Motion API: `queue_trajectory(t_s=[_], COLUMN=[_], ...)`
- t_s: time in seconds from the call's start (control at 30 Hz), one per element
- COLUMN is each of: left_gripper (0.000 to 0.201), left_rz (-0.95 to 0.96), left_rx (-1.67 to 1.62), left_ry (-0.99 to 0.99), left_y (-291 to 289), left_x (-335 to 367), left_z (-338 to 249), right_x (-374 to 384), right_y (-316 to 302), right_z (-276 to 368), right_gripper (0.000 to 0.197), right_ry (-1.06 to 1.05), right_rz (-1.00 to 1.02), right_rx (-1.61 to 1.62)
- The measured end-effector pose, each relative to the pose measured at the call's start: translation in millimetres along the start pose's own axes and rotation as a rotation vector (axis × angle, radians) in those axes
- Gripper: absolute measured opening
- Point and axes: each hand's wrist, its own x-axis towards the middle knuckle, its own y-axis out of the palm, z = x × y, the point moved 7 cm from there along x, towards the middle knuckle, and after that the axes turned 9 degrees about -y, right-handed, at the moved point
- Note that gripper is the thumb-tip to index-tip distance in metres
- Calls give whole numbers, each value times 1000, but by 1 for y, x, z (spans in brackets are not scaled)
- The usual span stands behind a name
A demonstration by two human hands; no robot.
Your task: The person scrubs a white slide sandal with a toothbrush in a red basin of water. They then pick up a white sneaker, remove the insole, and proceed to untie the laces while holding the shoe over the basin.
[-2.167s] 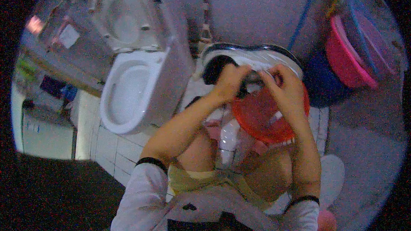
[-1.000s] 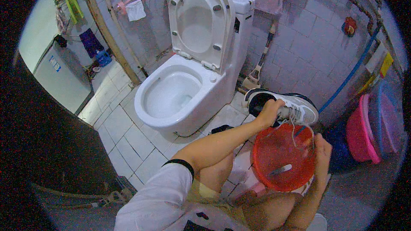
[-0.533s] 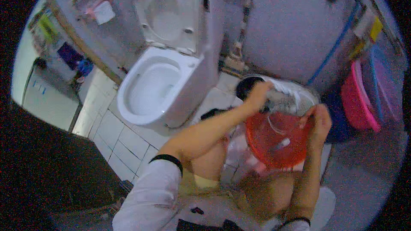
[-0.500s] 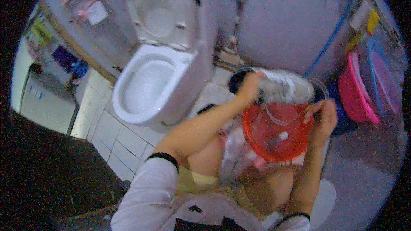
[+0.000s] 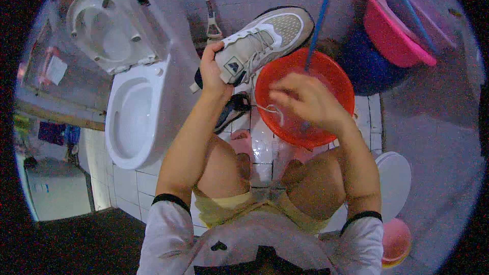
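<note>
Nearest the camera, the person's two forearms come up from the lower edge, out of white sleeves with dark cuffs, above bare knees and a strip of yellow cloth. A pink stool (image 5: 396, 239) shows low at the right, beside a round white lid-like shape (image 5: 395, 178) lying on the tiled floor (image 5: 265, 145).

The right hand (image 5: 305, 103) hovers over the red basin (image 5: 331, 79), fingers curled; its grip is pinched on a thin white lace (image 5: 270, 111) that loops down toward the basin's inside. The picture is soft here, so how firmly the fingertips press together cannot be told exactly.

The left hand (image 5: 213, 71) is closed around the heel end of a white and grey sneaker (image 5: 260, 46), thumb and fingers wrapped over its back edge. The shoe is held tilted in the air, toe pointing up and to the right, its front lying just above the far rim of the red basin. A dark shoe (image 5: 232, 111) lies on the floor under the left wrist, beside the basin.

To the left stands a white toilet (image 5: 135, 117) with its seat and lid (image 5: 109, 28) raised. A blue pole (image 5: 318, 18) runs down from the top edge toward the red basin. Farther right, a pink basin (image 5: 395, 33) rests on a dark blue tub (image 5: 369, 71) against the tiled wall.
</note>
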Motion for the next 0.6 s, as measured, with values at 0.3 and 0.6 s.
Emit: queue_trajectory(t_s=[0.3,0.6], left_gripper=[31,37], left_rz=[51,60], left_rx=[174,125], left_ry=[36,73], left_y=[56,55], left_x=[-41,-38], left_z=[27,32], right_x=[-11,-9], right_y=[-32,-29], right_z=[-6,-9], right_gripper=[22,22], right_ry=[335,379], right_rz=[-395,-423], right_rx=[215,-76])
